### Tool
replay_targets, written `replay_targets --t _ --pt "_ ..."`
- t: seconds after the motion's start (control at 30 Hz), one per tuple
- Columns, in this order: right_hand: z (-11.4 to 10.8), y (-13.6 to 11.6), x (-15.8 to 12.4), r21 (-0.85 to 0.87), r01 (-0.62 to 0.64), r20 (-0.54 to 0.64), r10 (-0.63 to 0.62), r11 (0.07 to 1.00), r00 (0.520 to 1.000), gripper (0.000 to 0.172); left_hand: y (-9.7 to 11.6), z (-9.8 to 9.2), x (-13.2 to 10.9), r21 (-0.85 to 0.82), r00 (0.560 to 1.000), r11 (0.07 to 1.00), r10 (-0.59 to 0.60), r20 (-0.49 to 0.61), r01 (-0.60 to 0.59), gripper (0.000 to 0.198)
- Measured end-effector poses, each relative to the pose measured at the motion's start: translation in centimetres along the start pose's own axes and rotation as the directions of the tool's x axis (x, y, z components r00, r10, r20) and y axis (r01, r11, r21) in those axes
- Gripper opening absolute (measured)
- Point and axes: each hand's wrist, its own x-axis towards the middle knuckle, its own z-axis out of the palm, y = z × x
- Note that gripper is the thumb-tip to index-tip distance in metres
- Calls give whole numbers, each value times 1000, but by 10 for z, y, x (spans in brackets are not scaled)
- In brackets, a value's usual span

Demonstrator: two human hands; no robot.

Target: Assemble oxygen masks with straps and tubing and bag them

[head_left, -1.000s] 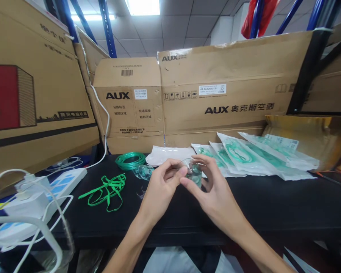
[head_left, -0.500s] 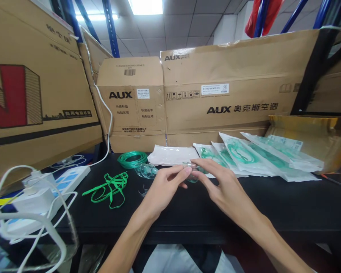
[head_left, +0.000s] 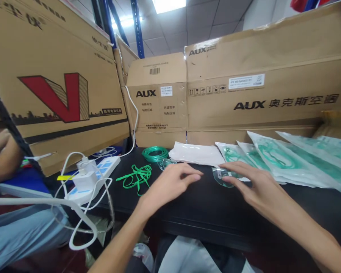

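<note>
A clear plastic mask (head_left: 222,177) with a small metal strip is pinched between the thumb and fingers of my right hand (head_left: 248,180), above the black table. Some distance to its left, my left hand (head_left: 173,180) is loosely curved. Its thumb and fingertips are close to each other, and I see nothing between them. Behind that hand, partly covered by it, is another clear plastic piece (head_left: 165,163). A coil of green tubing (head_left: 155,154) sits farther back. A tangled green strap (head_left: 136,177) rests left of my left hand.
Several white-and-clear packets with green tubing (head_left: 278,155) lie at the right. A white packet (head_left: 197,152) is at the back. A power strip (head_left: 104,168) with white cables stands left. Cardboard boxes (head_left: 159,110) wall the rear. Another person's arm (head_left: 4,155) shows at far left.
My hands have drawn apart. The left has let go of the mask, which stays in my right hand. The view has turned left, bringing another person's arm and leg into sight.
</note>
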Motion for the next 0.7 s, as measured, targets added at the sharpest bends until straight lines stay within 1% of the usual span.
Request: replay_targets --t 0.07,0.13,0.2,0.23,0.27,0.33,0.37,0.47,0.53,0.6,0.7 --pt "6 8 -3 3 -31 117 30 1000 993 33 -12 -25 -12 159 994 984 -62 -85 75 28" --pt "15 17 -8 23 -47 261 39 999 964 37 -28 -52 -26 326 976 927 -137 -170 187 34" --pt "25 26 -15 28 -54 357 40 998 933 42 -47 -74 -37 480 939 813 -225 -261 329 37" --pt "30 30 -17 21 -59 376 47 998 925 44 -57 -82 -42 534 917 750 -264 -300 390 39" --pt "33 32 -20 13 -66 385 56 998 921 46 -67 -88 -45 583 900 687 -301 -315 434 42" --pt "37 33 -22 1 -78 392 71 997 917 48 -85 -94 -49 645 874 592 -375 -311 483 48" --pt "38 32 -23 -2 -78 399 72 997 914 48 -92 -94 -50 662 865 565 -402 -301 493 48" --pt "35 26 -22 0 -82 413 75 997 908 48 -105 -90 -49 674 857 548 -435 -276 495 42" --pt "32 21 -23 4 -92 409 82 996 909 47 -107 -89 -47 671 860 555 -429 -275 491 37" --pt "29 16 -23 7 -103 405 92 995 910 46 -104 -91 -43 669 861 554 -418 -290 495 35" --pt "27 11 -24 -4 -123 410 113 992 905 45 -90 -100 -35 668 852 534 -395 -344 518 34"
